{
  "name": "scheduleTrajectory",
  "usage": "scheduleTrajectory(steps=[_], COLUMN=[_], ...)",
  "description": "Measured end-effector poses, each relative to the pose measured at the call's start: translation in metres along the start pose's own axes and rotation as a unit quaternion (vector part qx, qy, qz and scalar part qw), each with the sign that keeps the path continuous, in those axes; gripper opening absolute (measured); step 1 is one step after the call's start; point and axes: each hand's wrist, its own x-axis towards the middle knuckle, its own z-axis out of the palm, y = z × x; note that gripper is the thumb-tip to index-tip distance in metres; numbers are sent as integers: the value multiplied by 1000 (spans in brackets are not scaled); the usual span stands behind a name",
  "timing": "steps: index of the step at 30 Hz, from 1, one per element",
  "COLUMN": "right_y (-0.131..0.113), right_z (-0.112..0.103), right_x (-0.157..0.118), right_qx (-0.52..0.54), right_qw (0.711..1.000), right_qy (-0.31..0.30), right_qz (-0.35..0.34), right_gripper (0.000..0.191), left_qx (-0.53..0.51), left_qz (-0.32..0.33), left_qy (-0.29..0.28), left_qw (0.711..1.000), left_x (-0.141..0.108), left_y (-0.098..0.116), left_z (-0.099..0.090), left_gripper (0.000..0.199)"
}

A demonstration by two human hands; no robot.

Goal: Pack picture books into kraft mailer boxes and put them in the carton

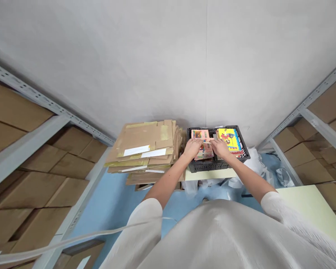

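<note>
A black plastic crate (207, 167) stands on a pale table against the wall, holding two piles of thin, colourful books. My left hand (193, 148) is over the left pile of pink books (200, 133), its fingers closed at the edge of a pink book. From the other side, my right hand (220, 148) grips the same pink book, so it lies between both hands. The fingertips are partly hidden and small. To the right of my right hand sits the other pile, topped by a yellow book (231, 139) with a red and blue picture.
Flattened cardboard boxes (145, 138) are stacked left of the crate. Shelves of cardboard cartons (44, 190) line the left side, with more cartons (305, 160) on the right. A pale tabletop (310, 213) lies at right. Crumpled plastic (284, 177) is on the blue floor.
</note>
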Motion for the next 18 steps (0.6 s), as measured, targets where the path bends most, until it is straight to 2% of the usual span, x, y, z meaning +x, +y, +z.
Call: scheduleTrajectory(steps=[4, 9, 13, 18], right_y=[23, 62, 97, 134], right_z=[-28, -49, -62, -78], right_x=[-25, -82, -153, -275], right_qx=[-13, -31, -49, -49], right_qw=[997, 992, 984, 965], right_qy=[75, 113, 129, 58], right_qz=[5, 41, 112, 253], right_gripper=[43, 41, 40, 45], left_qx=[2, -20, -43, -77], left_qz=[54, 122, 188, 279], left_qy=[45, 59, 45, -21], left_qw=[998, 991, 980, 957], left_x=[23, 54, 79, 99], left_y=[24, 83, 152, 271], left_z=[-14, -8, 8, 40], left_gripper=[28, 29, 28, 27])
